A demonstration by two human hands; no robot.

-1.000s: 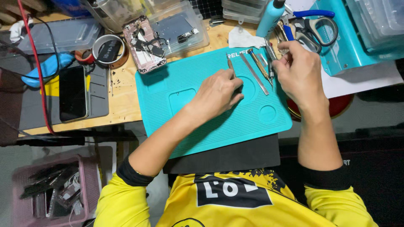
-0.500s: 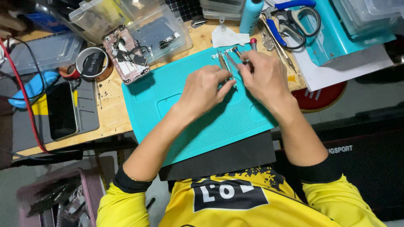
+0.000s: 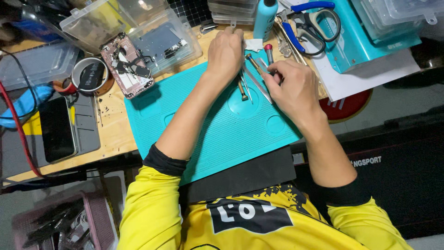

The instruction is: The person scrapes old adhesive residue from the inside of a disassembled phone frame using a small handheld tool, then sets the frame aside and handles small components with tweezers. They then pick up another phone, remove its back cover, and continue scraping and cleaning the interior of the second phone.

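My left hand (image 3: 225, 52) sits at the far edge of the teal work mat (image 3: 194, 120), fingers curled loosely, knuckles up; can't tell if it's pinching anything. My right hand (image 3: 293, 88) is half-closed over the tool cluster, fingertips on the screwdrivers (image 3: 253, 65), thumb tucked in; grip itself hidden. Tweezers (image 3: 256, 85) lie diagonally on the mat between both hands, just beside a small brown-handled driver (image 3: 242, 90). Opened phone chassis (image 3: 127, 65) lies off the mat's left corner, against a clear plastic box (image 3: 159, 39). Black phone (image 3: 57, 129) on a grey pad far left. Blue bottle (image 3: 265, 16) and scissors (image 3: 307, 21) behind the hands.
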